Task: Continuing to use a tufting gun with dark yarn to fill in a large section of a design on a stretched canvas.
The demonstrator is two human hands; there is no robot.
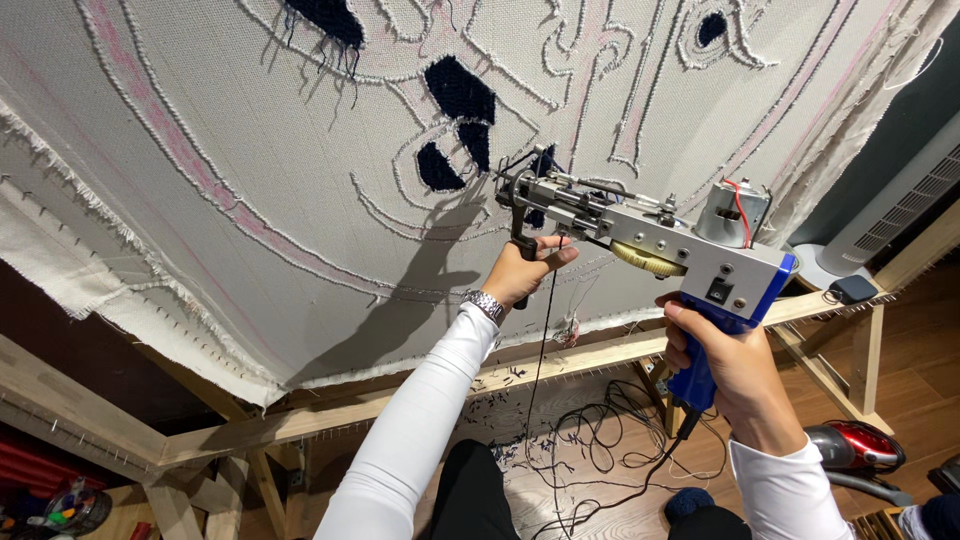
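At far left, approx. 9 o'clock, the frayed edge of the cloth [150, 200] hangs over the wood frame [330, 412]. The cloth is stretched on the frame w/ white yarn outlines, pink lines and dark blue tufted patches [458, 88] near 12 o'clock.

Near centre, the left hand [525, 270] comes up from 6 o'clock in a white sleeve, w/ a metal watch [486, 303] on the wrist. Its fingers are closed around the black front handle of the tufting gun [650, 235], thumb on top.

The gun lies at approx. 2 o'clock from centre, tilted, the needle end touching the cloth just beside a blue patch. The body is metal, w/ a small motor and red wires at the back, and a blue grip below.

The right hand [725, 365], at approx. 4 o'clock, wraps the blue grip tightly; index finger is at the front of the grip, I cannot tell if it presses.

A dark yarn [545, 350] hangs from the gun to the floor, where cables [600, 440] and yarn scraps lie. At 5 o'clock, far right, a red vacuum [855, 445] rests on the floor.
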